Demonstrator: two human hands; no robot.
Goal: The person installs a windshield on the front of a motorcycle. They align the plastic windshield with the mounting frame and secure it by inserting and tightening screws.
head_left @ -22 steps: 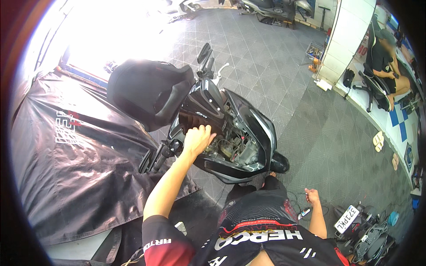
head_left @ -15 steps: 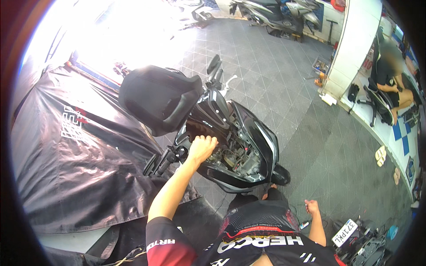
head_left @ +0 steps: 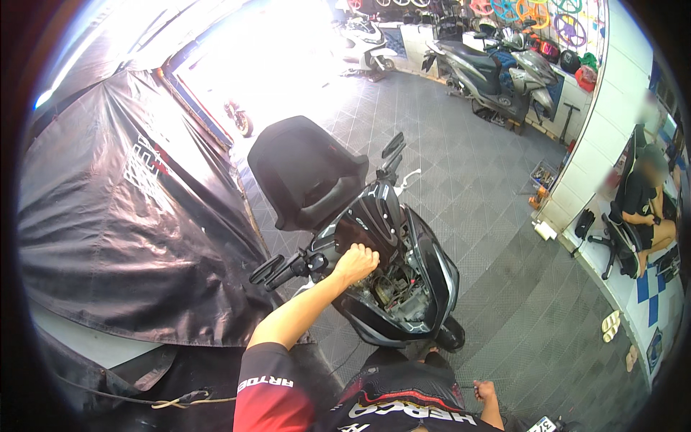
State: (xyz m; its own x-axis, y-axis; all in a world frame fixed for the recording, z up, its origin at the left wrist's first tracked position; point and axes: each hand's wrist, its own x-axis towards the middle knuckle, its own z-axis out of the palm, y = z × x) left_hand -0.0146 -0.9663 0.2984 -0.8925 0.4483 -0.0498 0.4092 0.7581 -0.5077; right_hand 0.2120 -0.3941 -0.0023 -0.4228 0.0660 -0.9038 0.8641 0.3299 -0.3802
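A black scooter [head_left: 434, 277] stands in front of me, its front wheel [head_left: 451, 334] toward me. An opening in its front body shows wiring and metal parts [head_left: 403, 288]. My left hand [head_left: 356, 264] is at the upper edge of this opening, against the glossy dark panel; its fingers are curled, and whatever they grip is hidden beneath them. Low at my right side, my right hand [head_left: 486, 391] is closed around a thin, dark, rod-like tool [head_left: 468, 387], whose kind is too small to make out. The wide black seat [head_left: 306, 173] lies beyond the handlebar.
A black cover [head_left: 129, 237] drapes over something large on the left. Other scooters [head_left: 482, 75] stand at the back. On the right, a person [head_left: 644, 194] sits past a white pillar [head_left: 586, 144]. Slippers [head_left: 611, 326] and a basket [head_left: 543, 175] lie on that side.
My view has tilted upward, bringing more of the back wall into sight. The left hand stays at the scooter's opening, fingers still curled. My right hand remains closed, now near the lower edge.
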